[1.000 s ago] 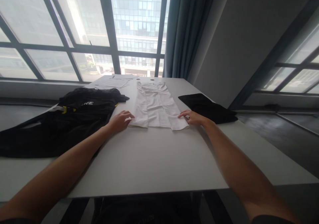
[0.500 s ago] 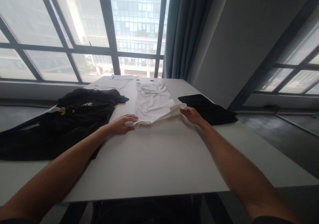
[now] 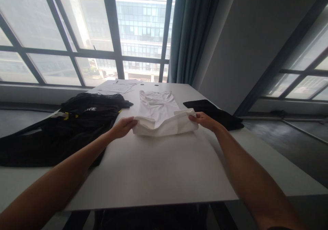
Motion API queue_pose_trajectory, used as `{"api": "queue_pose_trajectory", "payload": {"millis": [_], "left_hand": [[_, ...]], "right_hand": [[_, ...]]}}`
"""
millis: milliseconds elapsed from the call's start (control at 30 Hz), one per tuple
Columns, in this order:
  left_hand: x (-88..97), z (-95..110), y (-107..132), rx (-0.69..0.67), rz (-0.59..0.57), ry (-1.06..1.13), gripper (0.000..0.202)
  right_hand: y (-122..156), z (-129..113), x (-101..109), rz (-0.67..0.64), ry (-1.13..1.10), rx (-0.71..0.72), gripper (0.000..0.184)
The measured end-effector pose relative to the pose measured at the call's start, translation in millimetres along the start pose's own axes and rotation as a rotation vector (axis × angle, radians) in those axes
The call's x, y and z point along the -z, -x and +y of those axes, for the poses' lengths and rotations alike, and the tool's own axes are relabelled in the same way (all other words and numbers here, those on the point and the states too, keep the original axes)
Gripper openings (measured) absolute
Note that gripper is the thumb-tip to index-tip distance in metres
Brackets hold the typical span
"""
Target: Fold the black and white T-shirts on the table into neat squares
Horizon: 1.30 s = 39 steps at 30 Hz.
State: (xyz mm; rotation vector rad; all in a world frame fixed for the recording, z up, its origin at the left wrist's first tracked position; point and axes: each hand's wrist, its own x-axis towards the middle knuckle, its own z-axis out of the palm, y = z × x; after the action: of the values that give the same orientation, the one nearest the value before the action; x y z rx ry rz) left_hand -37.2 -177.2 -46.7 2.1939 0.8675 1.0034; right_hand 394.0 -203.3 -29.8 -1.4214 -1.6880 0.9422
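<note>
A white shirt [image 3: 160, 109] lies lengthwise on the white table, its neckline toward the window and its sides folded in. The near end is lifted off the tabletop and hangs in a shallow sag. My left hand [image 3: 124, 126] pinches the left corner of that end between thumb and fingers. At the opposite corner, my right hand [image 3: 205, 120] grips the cloth the same way, thumb on top. Both hands are closed on the shirt.
To the left a black garment [image 3: 84, 127] with white lettering and yellow trim is spread out. A folded black cloth [image 3: 217, 113] lies on the right. Paper sheets [image 3: 118, 86] rest at the far end of the table [image 3: 159, 172], before the window.
The shirt's near end has risen off the table and come slightly toward me. My left hand, fingers spread beside the corner before, is now closed on it and higher.
</note>
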Motion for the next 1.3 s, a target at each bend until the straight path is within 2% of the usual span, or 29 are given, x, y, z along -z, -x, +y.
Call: {"api": "queue_pose_trajectory", "payload": {"millis": [200, 333, 433, 533, 600, 700, 767, 867, 900, 967, 1067, 1133, 1200, 1300], "left_hand": [[19.5, 30.8, -2.6, 0.099, 0.102, 0.404, 0.059], [27.2, 36.0, -17.2, 0.181, 0.13, 0.459, 0.057], [25.9, 24.4, -31.4, 0.267, 0.123, 0.405, 0.061], [18.1, 1.1, -42.1, 0.377, -0.01, 0.38, 0.062], [10.9, -16.7, -47.0, 0.413, -0.038, 0.331, 0.061], [2.6, -37.0, -54.2, 0.415, 0.059, 0.215, 0.053], [1.4, -43.0, -60.5, 0.389, 0.109, 0.237, 0.051], [4.6, -45.1, -74.9, 0.305, 0.143, 0.49, 0.051], [5.6, -46.1, -81.2, 0.276, 0.168, 0.578, 0.051], [5.0, -50.6, -95.0, 0.276, 0.258, 0.66, 0.049], [-1.9, -63.1, -112.1, 0.505, 0.386, 0.479, 0.048], [-6.6, -71.4, -116.2, 0.655, 0.417, 0.328, 0.057], [-8.2, -76.2, -113.5, 0.689, 0.374, 0.222, 0.075], [-4.1, -75.3, -101.5, 0.661, 0.173, 0.036, 0.102]], "right_hand": [[20.5, -42.8, 2.7, 0.028, -0.181, 0.103, 0.07], [10.1, -56.7, -1.1, 0.121, -0.225, 0.186, 0.07], [-13.2, -51.0, -7.4, 0.172, -0.209, 0.211, 0.064], [-38.3, -32.3, -15.1, 0.2, -0.136, 0.165, 0.061], [-50.7, -17.7, -19.6, 0.214, -0.081, 0.117, 0.058], [-60.6, -1.3, -22.9, 0.233, -0.036, 0.059, 0.053], [-64.1, 3.9, -21.7, 0.201, -0.065, 0.052, 0.05], [-72.6, 5.1, -16.4, 0.115, -0.185, 0.081, 0.051], [-77.5, 4.8, -14.8, 0.12, -0.221, 0.094, 0.052], [-90.2, 4.8, -13.4, 0.221, -0.223, 0.1, 0.05], [-109.9, 8.6, -18.0, 0.417, 0.002, -0.007, 0.039], [-117.9, 14.5, -24.2, 0.435, 0.204, -0.126, 0.038], [-120.0, 22.4, -30.2, 0.392, 0.355, -0.194, 0.052], [-115.6, 34.5, -35.9, 0.345, 0.492, -0.183, 0.071]]}}
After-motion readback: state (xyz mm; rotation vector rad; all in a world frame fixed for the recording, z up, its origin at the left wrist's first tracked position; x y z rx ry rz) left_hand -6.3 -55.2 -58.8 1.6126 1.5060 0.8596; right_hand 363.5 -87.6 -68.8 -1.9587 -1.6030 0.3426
